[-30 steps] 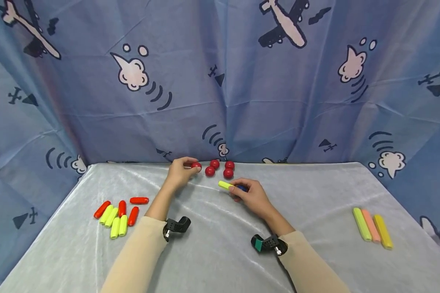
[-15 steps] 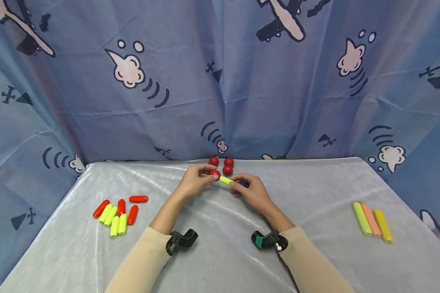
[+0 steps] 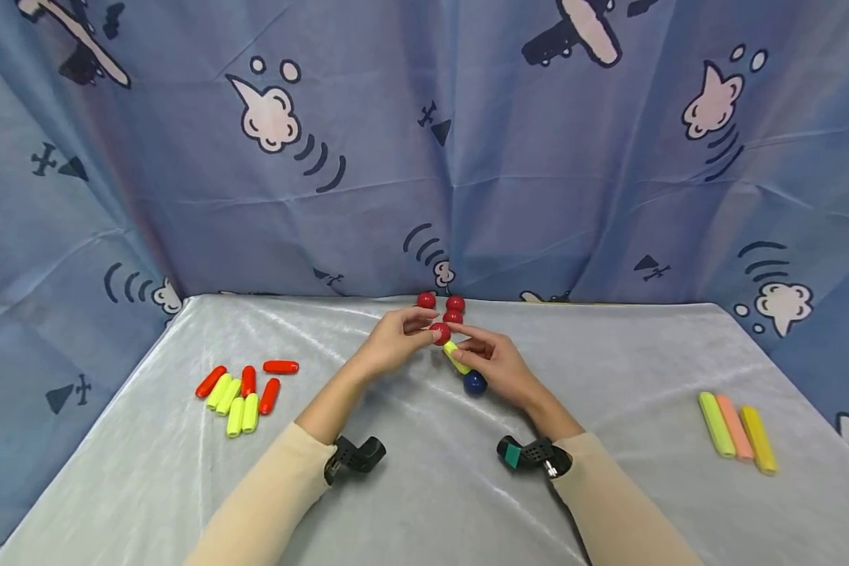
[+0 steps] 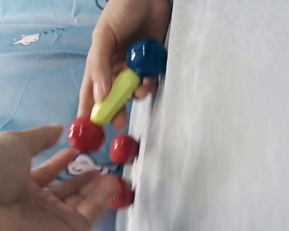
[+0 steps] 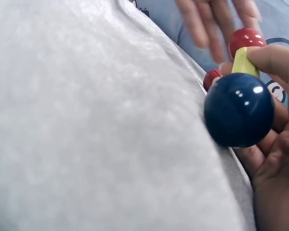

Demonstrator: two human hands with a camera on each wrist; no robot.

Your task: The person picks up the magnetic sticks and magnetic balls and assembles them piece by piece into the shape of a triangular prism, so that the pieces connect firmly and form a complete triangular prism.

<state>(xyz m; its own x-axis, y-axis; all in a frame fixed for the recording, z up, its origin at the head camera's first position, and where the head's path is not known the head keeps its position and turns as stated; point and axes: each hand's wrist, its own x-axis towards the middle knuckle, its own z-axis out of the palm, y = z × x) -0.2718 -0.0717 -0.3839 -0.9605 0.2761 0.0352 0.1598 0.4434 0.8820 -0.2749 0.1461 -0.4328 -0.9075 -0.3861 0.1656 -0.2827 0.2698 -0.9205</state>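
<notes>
In the head view, my right hand (image 3: 501, 368) pinches a yellow-green stick (image 3: 456, 356) between thumb and fingers. A blue ball (image 3: 475, 383) sits on the stick's near end and a red ball (image 3: 439, 333) on its far end; the left wrist view shows this joined piece, its stick (image 4: 116, 96) between blue ball (image 4: 147, 57) and red ball (image 4: 86, 134). Beside that red ball is my left hand (image 3: 395, 343), its fingers loosely extended and apart from the ball in the right wrist view (image 5: 247, 42).
More red balls (image 3: 456, 303) lie at the back edge of the white-covered table (image 3: 410, 487). Red sticks (image 3: 281, 366) and yellow-green sticks (image 3: 235, 417) are grouped at left. Longer green, pink (image 3: 735, 428) and yellow sticks lie at right. A patterned curtain (image 3: 368, 141) hangs behind.
My left hand carried a red ball rightward to the stick's end and has loosened its fingers from it. The stick now slants more, and the blue ball shows below my right hand.
</notes>
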